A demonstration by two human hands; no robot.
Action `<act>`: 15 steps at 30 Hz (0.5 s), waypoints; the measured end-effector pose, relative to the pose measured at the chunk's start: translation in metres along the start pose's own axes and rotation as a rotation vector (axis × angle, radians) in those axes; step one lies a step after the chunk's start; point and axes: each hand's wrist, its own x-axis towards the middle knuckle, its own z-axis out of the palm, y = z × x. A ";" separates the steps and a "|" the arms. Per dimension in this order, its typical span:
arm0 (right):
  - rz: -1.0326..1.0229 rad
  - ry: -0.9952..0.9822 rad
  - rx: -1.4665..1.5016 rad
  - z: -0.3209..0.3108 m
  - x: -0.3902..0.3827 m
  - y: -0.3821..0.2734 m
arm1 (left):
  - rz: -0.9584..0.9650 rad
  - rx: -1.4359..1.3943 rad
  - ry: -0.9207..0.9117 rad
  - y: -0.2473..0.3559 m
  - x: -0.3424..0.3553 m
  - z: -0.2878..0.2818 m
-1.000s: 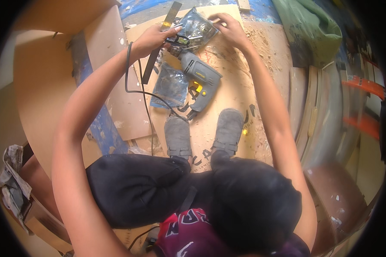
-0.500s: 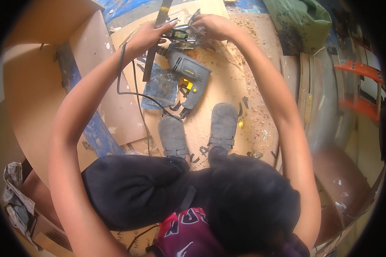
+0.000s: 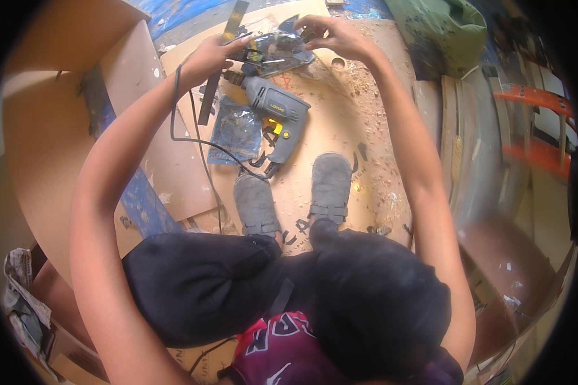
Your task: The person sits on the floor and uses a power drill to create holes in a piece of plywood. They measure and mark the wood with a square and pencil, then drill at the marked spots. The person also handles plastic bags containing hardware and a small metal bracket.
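Observation:
My left hand [image 3: 209, 59] is closed at the left edge of a clear plastic bag [image 3: 279, 52] with dark small parts in it. A flat dark metal strip [image 3: 208, 102] passes beneath that hand, slanting across the board. At the bag's right end my right hand [image 3: 340, 38] has its fingers curled around a small dark piece I cannot make out. Just below the bag lies a grey power drill [image 3: 279, 102] on its side, its chuck near my left fingers. A second clear and blue plastic packet [image 3: 236, 131] sits left of the drill's handle.
A black cord [image 3: 173, 115] loops beside my left forearm. The wooden board [image 3: 331, 122] under my shoes has a round hole and scattered shavings. Wooden panels [image 3: 167, 128] stand on the left; a green cloth [image 3: 440, 32], wood strips [image 3: 453, 128] and orange metal pieces [image 3: 536, 99] lie on the right.
My right hand has drawn rightward, and the round hole in the board now shows below it. The plastic bag is spread wider. The metal strip's lower end has swung left.

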 end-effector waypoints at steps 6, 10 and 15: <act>-0.117 0.162 0.503 -0.019 -0.023 0.054 | -0.016 -0.004 -0.035 -0.012 0.004 -0.008; -0.182 0.194 0.745 -0.012 -0.016 0.087 | 0.021 -0.055 0.042 -0.015 0.007 -0.001; -0.237 0.446 1.201 0.001 -0.011 0.087 | -0.028 -0.019 -0.005 -0.014 0.008 -0.009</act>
